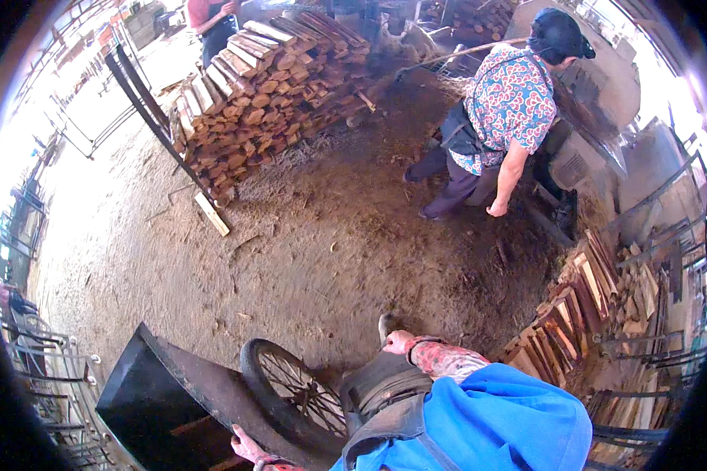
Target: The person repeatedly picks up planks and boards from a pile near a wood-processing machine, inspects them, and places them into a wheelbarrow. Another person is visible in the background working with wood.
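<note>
At the lower left, a dark metal cart with deep sides stands tilted, its spoked wheel beside my body. My left hand grips the cart's rim, fingers curled over the edge. My right hand hangs in front of me over the dirt floor, fingers curled in and nothing seen in them. A shoe tip shows just beyond it. Patterned sleeves cover my forearms, and a blue garment fills the lower right.
A tall stack of split firewood stands at the far left, with a loose wood piece near its corner. A person in a patterned shirt walks at the far right, a long pole by the shoulder. More split wood lines the right side.
</note>
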Available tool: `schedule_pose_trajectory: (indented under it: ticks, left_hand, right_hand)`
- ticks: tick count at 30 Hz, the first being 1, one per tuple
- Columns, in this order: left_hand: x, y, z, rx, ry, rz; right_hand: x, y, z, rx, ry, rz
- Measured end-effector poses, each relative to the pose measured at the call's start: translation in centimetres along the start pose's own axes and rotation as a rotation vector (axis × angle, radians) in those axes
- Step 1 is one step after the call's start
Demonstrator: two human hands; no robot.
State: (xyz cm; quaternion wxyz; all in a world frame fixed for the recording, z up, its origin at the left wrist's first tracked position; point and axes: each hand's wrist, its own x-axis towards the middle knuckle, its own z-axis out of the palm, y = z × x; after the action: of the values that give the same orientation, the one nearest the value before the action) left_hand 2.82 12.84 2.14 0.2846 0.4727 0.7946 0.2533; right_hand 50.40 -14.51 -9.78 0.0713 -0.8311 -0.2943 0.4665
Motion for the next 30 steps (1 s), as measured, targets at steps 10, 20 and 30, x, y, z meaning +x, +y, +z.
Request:
schedule_pose_trajectory:
  ticks: [10,20,30]
  left_hand:
    - [5.3,3.3,4.0,0.429,0.155,-0.043]
    - [8.6,-1.6,6.2,0.337,0.291,0.102]
    - [6.1,2.7,4.6,0.392,0.226,0.07]
  right_hand:
    - [1.7,4.1,-2.9,0.091,0.052,0.115]
    - [3.0,5.2,-4.7,0.087,0.006,0.084]
    - [3.7,7.3,-4.8,0.096,0.035,0.133]
